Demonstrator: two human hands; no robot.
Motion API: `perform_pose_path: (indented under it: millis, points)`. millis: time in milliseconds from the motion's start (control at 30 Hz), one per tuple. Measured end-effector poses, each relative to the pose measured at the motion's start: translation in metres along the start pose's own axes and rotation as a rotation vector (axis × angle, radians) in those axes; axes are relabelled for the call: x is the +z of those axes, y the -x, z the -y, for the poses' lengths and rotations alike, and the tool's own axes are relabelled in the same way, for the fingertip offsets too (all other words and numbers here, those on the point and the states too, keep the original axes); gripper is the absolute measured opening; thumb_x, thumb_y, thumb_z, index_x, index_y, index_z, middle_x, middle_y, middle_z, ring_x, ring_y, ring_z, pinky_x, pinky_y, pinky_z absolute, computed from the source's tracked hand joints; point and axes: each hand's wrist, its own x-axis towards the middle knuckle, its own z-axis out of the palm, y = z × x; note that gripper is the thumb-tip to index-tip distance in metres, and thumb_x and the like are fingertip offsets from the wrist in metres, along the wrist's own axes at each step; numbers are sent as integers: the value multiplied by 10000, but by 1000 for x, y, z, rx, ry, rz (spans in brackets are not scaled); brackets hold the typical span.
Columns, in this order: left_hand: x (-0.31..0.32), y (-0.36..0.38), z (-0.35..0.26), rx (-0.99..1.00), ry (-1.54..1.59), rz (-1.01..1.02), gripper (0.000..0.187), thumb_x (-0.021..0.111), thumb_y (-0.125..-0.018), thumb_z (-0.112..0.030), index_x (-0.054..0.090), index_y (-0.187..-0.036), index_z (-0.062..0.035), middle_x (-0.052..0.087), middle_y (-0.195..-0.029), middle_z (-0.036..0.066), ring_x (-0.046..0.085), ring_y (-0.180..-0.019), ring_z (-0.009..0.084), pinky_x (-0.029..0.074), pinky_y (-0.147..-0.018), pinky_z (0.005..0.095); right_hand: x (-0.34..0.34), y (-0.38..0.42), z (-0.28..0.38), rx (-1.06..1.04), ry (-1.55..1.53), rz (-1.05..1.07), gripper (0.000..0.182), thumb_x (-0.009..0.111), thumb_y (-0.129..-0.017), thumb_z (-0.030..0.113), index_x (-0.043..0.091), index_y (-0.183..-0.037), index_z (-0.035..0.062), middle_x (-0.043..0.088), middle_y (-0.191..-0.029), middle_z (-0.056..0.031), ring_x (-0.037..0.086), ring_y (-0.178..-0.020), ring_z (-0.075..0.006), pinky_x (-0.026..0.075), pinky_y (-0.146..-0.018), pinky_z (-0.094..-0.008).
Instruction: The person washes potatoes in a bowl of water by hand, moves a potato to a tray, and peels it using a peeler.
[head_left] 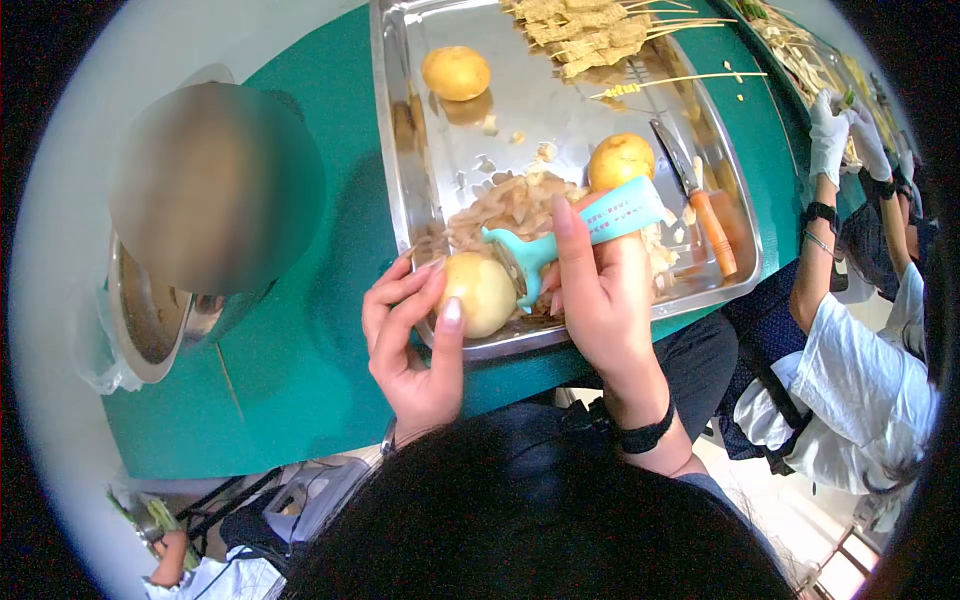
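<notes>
My left hand (412, 345) is closed around a pale, largely peeled potato (478, 294) at the near edge of a metal tray (560, 347). In my right hand (605, 300) is a turquoise peeler (615, 212), its blade end against or very close to the potato's right side. Brown and pale peelings (510, 210) lie in the tray just beyond my hands. One unpeeled potato (622, 162) rests behind the peeler, and another potato (456, 73) sits at the tray's far left. A knife with a wooden handle (714, 235) leans along the tray's right side.
Skewered food (580, 30) lies at the tray's far end. A metal bowl (150, 300) stands at the left of the green table (290, 400), partly behind a blurred patch. At right, a person's gloved hands (830, 135) work over another tray (790, 50).
</notes>
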Motion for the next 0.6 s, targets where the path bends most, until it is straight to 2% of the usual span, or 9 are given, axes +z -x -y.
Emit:
perform_pose_path:
  millis: [167,300,400,433,533,600]
  points:
    - [0,0,2,1,18,-8,172,634,-794,-65,661,-958,-20,602,-1019,132,515,-1079,310,358,-996,444,3,-3,-7,-136,105,89,214,506,-953,240,518,-869,43,512,-617,15,467,-473,-28,355,-411,-168]
    - [-1,-1,0,2,16,-8,153,622,-808,-69,650,-949,-15,604,-1021,141,515,-1083,307,352,-999,446,1,2,-2,-103,-65,-170,244,467,-968,264,510,-864,48,516,-652,3,443,-471,-26,339,-413,-163]
    - [-1,0,1,-6,23,-12,145,622,-811,-72,636,-943,-15,603,-1026,144,514,-1090,303,346,-1004,449,2,6,-6,-212,-159,-237,236,457,-972,268,488,-880,52,516,-655,-3,430,-463,-27,332,-411,-163]
    - [0,0,1,-7,27,-13,142,623,-811,-73,631,-941,-15,603,-1029,145,513,-1092,301,343,-1006,451,1,10,-3,-118,-306,-218,162,516,-944,168,533,-863,28,488,-690,18,442,-566,-33,346,-499,-191]
    - [-3,2,6,36,29,47,187,547,-843,-21,597,-1022,1,570,-1131,181,491,-1144,297,324,-1026,435,1,11,-4,-168,-265,-223,153,508,-945,156,527,-867,27,489,-710,10,440,-553,-32,348,-492,-190]
    - [-2,2,6,38,27,40,177,554,-842,-26,593,-1012,-2,571,-1132,180,491,-1145,300,323,-1026,439,0,12,-3,-152,-263,-184,159,504,-947,159,527,-863,24,505,-728,0,446,-551,-33,356,-493,-190]
